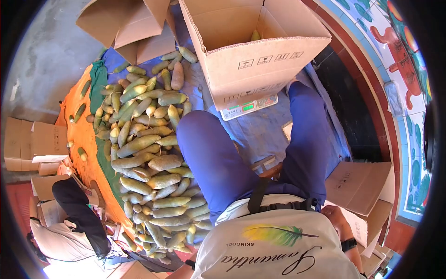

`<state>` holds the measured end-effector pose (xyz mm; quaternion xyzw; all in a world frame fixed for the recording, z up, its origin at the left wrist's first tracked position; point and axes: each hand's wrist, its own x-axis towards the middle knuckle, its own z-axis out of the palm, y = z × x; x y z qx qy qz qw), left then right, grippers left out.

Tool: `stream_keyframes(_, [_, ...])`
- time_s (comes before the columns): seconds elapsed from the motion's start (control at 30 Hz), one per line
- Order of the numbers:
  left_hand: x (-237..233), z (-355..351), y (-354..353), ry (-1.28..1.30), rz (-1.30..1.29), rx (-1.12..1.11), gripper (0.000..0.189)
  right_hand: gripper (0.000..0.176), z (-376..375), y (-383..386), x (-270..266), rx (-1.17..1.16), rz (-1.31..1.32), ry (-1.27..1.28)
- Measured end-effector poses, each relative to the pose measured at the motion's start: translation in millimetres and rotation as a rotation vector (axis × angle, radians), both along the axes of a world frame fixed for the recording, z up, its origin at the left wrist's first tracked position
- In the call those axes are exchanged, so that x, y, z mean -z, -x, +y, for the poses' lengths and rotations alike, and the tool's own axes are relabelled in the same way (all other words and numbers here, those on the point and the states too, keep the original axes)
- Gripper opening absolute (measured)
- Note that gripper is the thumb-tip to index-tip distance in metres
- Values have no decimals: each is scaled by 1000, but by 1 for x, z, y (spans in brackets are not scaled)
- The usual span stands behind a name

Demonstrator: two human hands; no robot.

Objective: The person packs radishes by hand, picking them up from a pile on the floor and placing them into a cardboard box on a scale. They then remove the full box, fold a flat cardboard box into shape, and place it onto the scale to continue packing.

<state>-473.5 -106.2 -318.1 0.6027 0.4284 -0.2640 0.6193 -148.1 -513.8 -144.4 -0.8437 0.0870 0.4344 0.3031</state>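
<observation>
My right hand point(335, 218) rests beside my right hip, at the edge of my white shirt point(274, 246), above a dark wristwatch. Its fingers are partly hidden, so its grip cannot be made out. On the left side only a dark wristband shows at the shirt's edge; my left hand is out of sight. Ahead, an open cardboard box point(265, 60) stands on a digital scale point(251, 108) with a lit green display. A green vegetable point(255, 35) is partly visible inside the box. Long green radishes point(139, 145) lie in a large pile left of my legs.
Another open carton point(134, 28) stands behind the pile. More cartons are at the far left point(35, 142) and to my right point(360, 186). A co-worker point(69, 232) sits at lower left. Blue, green and orange sheets cover the floor; a painted wall point(413, 139) borders the right.
</observation>
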Motion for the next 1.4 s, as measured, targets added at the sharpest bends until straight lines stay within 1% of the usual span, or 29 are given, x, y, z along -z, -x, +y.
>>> stream_keyframes(0.13, [0, -2, 11, 39, 10, 53, 36, 13, 42, 18, -45, 31, 96, 14])
stream_keyframes(0.2, [0, -4, 12, 57, 10, 74, 36, 22, 66, 19, -70, 62, -86, -143])
stream_keyframes(0.33, [-4, -6, 15, 91, 21, 118, 37, 28, 57, 20, -60, 85, -16, -176])
stream_keyframes(0.4, [-6, -8, 16, 108, 27, 138, 37, 28, 60, 20, -58, 41, 23, -174])
stream_keyframes(0.43, [-8, -8, 16, 115, 31, 147, 37, 28, 75, 19, -57, 18, 45, -175])
stream_keyframes(0.47, [-10, -8, 17, 121, 36, 157, 37, 28, 62, 27, -54, -3, 68, -176])
stream_keyframes(0.5, [-12, -7, 19, 127, 43, 168, 37, 29, 75, 26, -52, -23, 91, -179])
stream_keyframes(0.63, [-21, 0, 21, 146, 61, 225, 38, 29, 68, 29, -44, -93, 174, -195])
stream_keyframes(0.87, [-34, 9, 19, 187, 77, 327, 39, 30, 76, 11, -32, -216, 302, -216])
stream_keyframes(1.27, [-57, 17, 1, 264, 81, 466, 41, 32, 49, -1, -17, -465, 504, -240])
stream_keyframes(1.3, [-60, 17, -1, 273, 83, 478, 41, 32, 33, -2, -16, -484, 523, -240])
stream_keyframes(1.4, [-65, 13, -10, 310, 83, 514, 42, 33, 22, -6, -17, -542, 581, -231])
